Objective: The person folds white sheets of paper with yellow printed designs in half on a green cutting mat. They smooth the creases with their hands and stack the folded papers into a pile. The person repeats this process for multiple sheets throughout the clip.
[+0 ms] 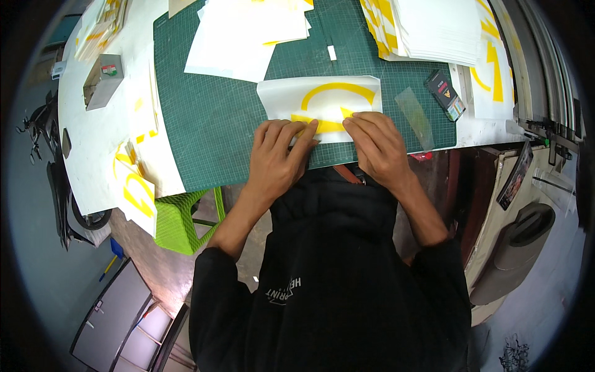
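Observation:
A white sticker sheet (341, 79) with yellow cut shapes, a curved band (347, 87) and pointed pieces below it, lies at the near edge of the cutting mat. Its far left corner curls up slightly. My left hand (277, 154) is closed at the near left part of the sheet, thumb and forefinger together by a yellow piece. With fingertips pinched, my right hand (381, 144) holds the near right part, beside a yellow point. Whether either pinch has only the yellow film or the backing too is hidden by the fingers.
The green cutting mat (211, 124) bears white sheets (232, 43), a paper stack (437, 28), a small dark box (445, 94) and a clear strip (414, 118). A grey box (103, 82) and yellow-marked scraps (135, 192) lie left. A green stool (180, 226) stands below.

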